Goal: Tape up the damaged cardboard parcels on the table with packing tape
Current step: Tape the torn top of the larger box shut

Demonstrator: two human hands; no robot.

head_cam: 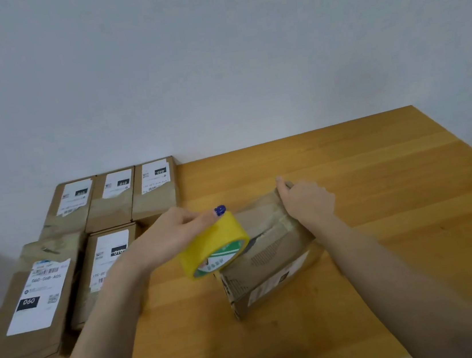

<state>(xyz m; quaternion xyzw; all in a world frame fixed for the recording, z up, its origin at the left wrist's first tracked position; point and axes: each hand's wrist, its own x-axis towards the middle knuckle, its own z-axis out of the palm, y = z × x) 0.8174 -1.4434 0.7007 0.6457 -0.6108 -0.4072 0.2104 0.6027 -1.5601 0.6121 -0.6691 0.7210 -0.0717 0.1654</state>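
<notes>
Left hand (170, 235) grips the yellow packing tape roll (214, 249), fingers wrapped over its outer band, thumb with a blue-painted nail lying on top. Roll hangs tilted at the near-left corner of the torn cardboard parcel (269, 261); contact with it not resolvable. Right hand (307, 202) presses down on the parcel's far end, fingers together and curled over the edge. Parcel lies skewed on the wooden table (380, 190), roughly centre, with a ragged tear across its top face. Well to the left, five labelled cardboard parcels (111, 195) sit in two rows near the wall (213, 61): three at the back, two in front, the nearest overhanging the table's left edge
</notes>
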